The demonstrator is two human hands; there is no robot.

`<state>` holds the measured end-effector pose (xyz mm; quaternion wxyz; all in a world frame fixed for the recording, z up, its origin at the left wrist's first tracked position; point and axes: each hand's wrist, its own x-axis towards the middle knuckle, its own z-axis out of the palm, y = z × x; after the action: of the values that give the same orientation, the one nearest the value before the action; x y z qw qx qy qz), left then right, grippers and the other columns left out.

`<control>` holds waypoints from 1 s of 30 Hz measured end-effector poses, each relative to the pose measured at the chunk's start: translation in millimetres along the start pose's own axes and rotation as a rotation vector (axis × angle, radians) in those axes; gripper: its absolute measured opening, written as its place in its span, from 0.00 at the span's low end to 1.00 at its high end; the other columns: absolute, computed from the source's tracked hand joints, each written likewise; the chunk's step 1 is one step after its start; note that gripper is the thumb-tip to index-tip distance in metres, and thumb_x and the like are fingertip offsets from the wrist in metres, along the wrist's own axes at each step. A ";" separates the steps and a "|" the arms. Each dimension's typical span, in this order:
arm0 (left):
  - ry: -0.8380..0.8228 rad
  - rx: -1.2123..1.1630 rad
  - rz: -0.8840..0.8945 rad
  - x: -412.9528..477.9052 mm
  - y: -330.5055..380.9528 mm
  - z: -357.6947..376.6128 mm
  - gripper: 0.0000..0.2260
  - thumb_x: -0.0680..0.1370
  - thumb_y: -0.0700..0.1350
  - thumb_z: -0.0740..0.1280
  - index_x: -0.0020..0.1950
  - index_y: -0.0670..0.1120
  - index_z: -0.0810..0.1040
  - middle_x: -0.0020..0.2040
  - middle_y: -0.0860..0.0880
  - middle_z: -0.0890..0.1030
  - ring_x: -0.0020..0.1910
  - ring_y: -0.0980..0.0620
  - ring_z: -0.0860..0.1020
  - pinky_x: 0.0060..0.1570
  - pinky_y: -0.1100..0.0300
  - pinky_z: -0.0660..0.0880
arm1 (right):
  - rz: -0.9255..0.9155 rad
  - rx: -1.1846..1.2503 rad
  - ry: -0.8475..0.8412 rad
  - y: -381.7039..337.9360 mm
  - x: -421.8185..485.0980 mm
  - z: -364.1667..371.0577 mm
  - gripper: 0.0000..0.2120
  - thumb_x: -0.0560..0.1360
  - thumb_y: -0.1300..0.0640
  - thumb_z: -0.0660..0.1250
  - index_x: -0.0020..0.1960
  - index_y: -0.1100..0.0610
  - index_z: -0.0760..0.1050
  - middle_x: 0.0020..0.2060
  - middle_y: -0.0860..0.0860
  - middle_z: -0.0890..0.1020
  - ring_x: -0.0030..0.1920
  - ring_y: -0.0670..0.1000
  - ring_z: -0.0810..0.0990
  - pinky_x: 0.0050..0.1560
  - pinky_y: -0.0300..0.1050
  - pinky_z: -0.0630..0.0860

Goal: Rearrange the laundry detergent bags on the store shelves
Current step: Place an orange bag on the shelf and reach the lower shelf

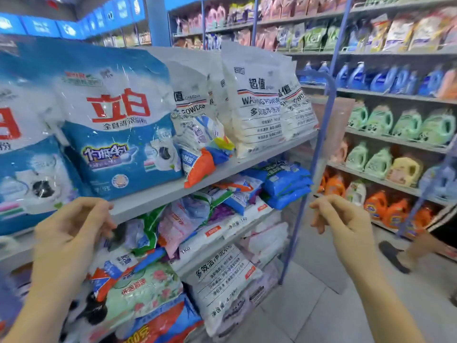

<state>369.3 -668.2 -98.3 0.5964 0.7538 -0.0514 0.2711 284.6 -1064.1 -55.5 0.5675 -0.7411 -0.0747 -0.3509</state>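
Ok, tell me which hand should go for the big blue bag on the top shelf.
Left, I'd say. The left hand sits at the shelf edge just below the big blue bag and seems to hold nothing. The right hand hangs empty over the aisle, beyond the rack's end post.

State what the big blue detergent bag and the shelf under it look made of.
Blue detergent bag: thin glossy plastic film, judging by the crinkles and light glints. Shelf: probably painted metal, matte grey; smooth thin flat edge.
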 end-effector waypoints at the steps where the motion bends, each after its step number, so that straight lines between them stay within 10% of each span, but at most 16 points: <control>1: 0.013 -0.007 0.048 1.5 11.9 6.2 0.07 0.78 0.54 0.65 0.44 0.54 0.81 0.34 0.56 0.81 0.31 0.63 0.76 0.38 0.71 0.73 | 0.002 -0.018 -0.016 7.6 12.1 3.1 0.11 0.77 0.63 0.61 0.38 0.56 0.76 0.26 0.50 0.77 0.26 0.45 0.72 0.30 0.35 0.70; 6: 0.048 0.053 0.197 15.4 44.9 46.2 0.11 0.76 0.56 0.65 0.41 0.50 0.78 0.33 0.52 0.80 0.29 0.61 0.75 0.33 0.75 0.71 | -0.293 -0.366 -0.227 34.4 78.0 54.1 0.04 0.74 0.56 0.65 0.45 0.55 0.78 0.35 0.47 0.81 0.36 0.48 0.78 0.39 0.45 0.76; 9: 0.053 0.046 0.199 31.1 48.1 62.5 0.09 0.79 0.45 0.64 0.39 0.51 0.78 0.33 0.51 0.79 0.29 0.60 0.74 0.33 0.75 0.70 | -0.725 -0.579 -0.467 48.0 113.1 109.2 0.10 0.70 0.61 0.71 0.51 0.60 0.79 0.45 0.52 0.83 0.46 0.55 0.81 0.48 0.49 0.77; 15: 0.101 0.050 0.184 65.3 40.2 76.3 0.09 0.76 0.56 0.67 0.40 0.54 0.80 0.33 0.51 0.81 0.29 0.59 0.76 0.33 0.71 0.73 | -1.192 -0.744 -0.686 70.6 161.5 189.9 0.21 0.63 0.51 0.79 0.53 0.57 0.80 0.53 0.52 0.82 0.55 0.55 0.79 0.57 0.50 0.74; 20: 0.143 0.065 0.166 80.0 39.6 76.8 0.08 0.74 0.56 0.66 0.40 0.54 0.81 0.33 0.50 0.81 0.30 0.56 0.78 0.36 0.65 0.76 | -1.330 -0.780 -0.691 83.2 184.9 201.4 0.28 0.63 0.39 0.75 0.58 0.52 0.79 0.52 0.48 0.81 0.50 0.51 0.79 0.54 0.46 0.73; 25: 0.157 0.045 0.131 78.1 40.0 88.4 0.07 0.72 0.52 0.64 0.40 0.52 0.80 0.33 0.47 0.80 0.29 0.57 0.77 0.35 0.67 0.77 | -1.434 -0.685 -0.467 91.1 196.8 202.3 0.18 0.70 0.38 0.67 0.43 0.53 0.82 0.38 0.47 0.80 0.39 0.50 0.78 0.52 0.46 0.68; 30: 0.200 0.050 0.091 78.4 39.7 104.7 0.06 0.71 0.52 0.65 0.40 0.53 0.81 0.32 0.48 0.80 0.29 0.57 0.77 0.35 0.67 0.76 | -1.042 -0.275 -0.335 88.7 232.8 179.0 0.22 0.77 0.44 0.58 0.41 0.62 0.78 0.36 0.55 0.77 0.41 0.51 0.70 0.51 0.46 0.66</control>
<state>456.2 -757.2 -41.7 0.5667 0.7344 -0.0191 0.3731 580.5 -1001.7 -4.3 0.1977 -0.7189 -0.4735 -0.4689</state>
